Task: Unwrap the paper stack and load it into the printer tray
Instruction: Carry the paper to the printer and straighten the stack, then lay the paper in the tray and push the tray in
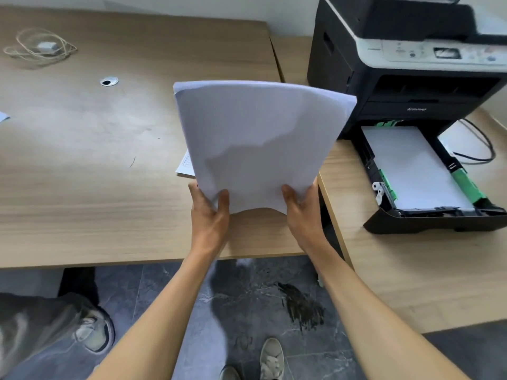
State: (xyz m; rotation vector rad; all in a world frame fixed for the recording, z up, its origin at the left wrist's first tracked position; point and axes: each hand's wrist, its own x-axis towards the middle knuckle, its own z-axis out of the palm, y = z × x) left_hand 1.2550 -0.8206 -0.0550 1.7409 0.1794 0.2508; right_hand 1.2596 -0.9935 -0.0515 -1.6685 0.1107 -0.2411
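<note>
A thin stack of white paper stands nearly upright above the wooden desk, bowed slightly. My left hand grips its lower left corner and my right hand grips its lower right corner. To the right, the black printer sits on a lighter side table with its paper tray pulled out. White sheets lie flat inside the tray between green guides. A corner of a wrapper or printed sheet peeks out on the desk behind the held stack.
The wooden desk carries a coiled cord with an adapter at the far left and a cable hole. A black cable loops beside the printer. Another person's leg and shoe are at lower left.
</note>
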